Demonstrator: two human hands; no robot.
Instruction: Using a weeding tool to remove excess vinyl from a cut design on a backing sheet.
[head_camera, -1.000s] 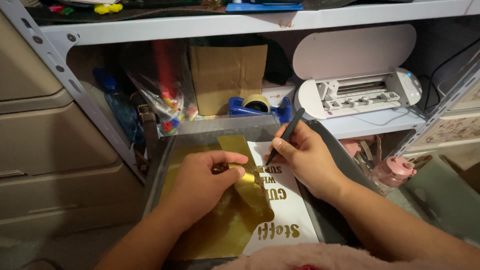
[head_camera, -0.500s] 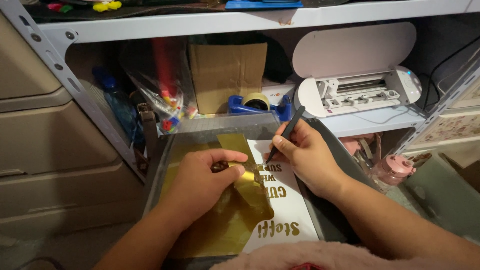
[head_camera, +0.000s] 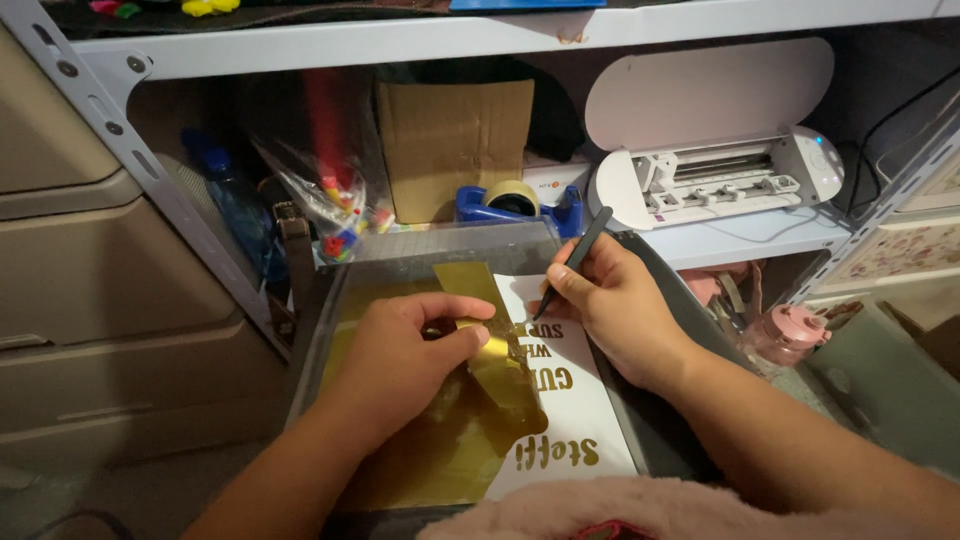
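A dark cutting mat (head_camera: 450, 250) lies tilted in front of me, carrying a shiny gold vinyl sheet (head_camera: 430, 460). My left hand (head_camera: 405, 355) pinches a peeled flap of the gold vinyl (head_camera: 500, 365) and holds it folded back over the sheet. Where the gold is lifted, white backing (head_camera: 570, 420) shows with gold letters left on it. My right hand (head_camera: 620, 310) grips a thin black weeding tool (head_camera: 578, 255), whose tip rests on the backing near the peel line.
A white cutting machine (head_camera: 720, 150) sits with its lid open on the shelf behind. A cardboard box (head_camera: 455, 140), a blue tape dispenser (head_camera: 515, 203) and bagged clutter stand further left. Beige drawers (head_camera: 90, 270) are at left, a pink bottle (head_camera: 785, 330) at right.
My left hand has drawn the gold flap slightly further back. The right hand and tool stay almost still.
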